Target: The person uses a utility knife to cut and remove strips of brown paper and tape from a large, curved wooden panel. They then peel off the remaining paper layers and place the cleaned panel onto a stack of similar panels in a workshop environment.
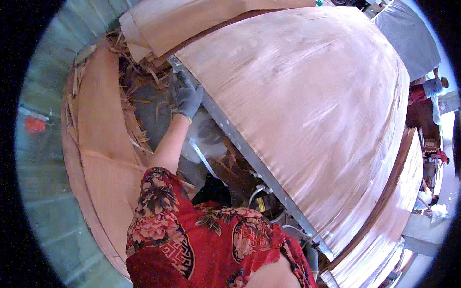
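Note:
A broad, pale wood veneer sheet [297, 101] lies on a table with a grey metal edge [249, 149]. My left hand [188, 98], in a grey glove, reaches far forward beside that edge, near the sheet's far left corner. Its fingers look spread, and nothing shows in them. My right hand [312, 259], also gloved, is low at the near end of the table, partly behind my red sleeve. A thin light stick [329, 225] runs from its fingers over the sheet's near corner; the grip itself is mostly hidden.
Stacked brown veneer [105, 120] stands at the left, with torn scraps [139, 72] between it and the table. More sheets [192, 21] lie at the far side, and another stack [384, 230] at the right. Several people work beyond, one near a grey-covered pile [408, 38].

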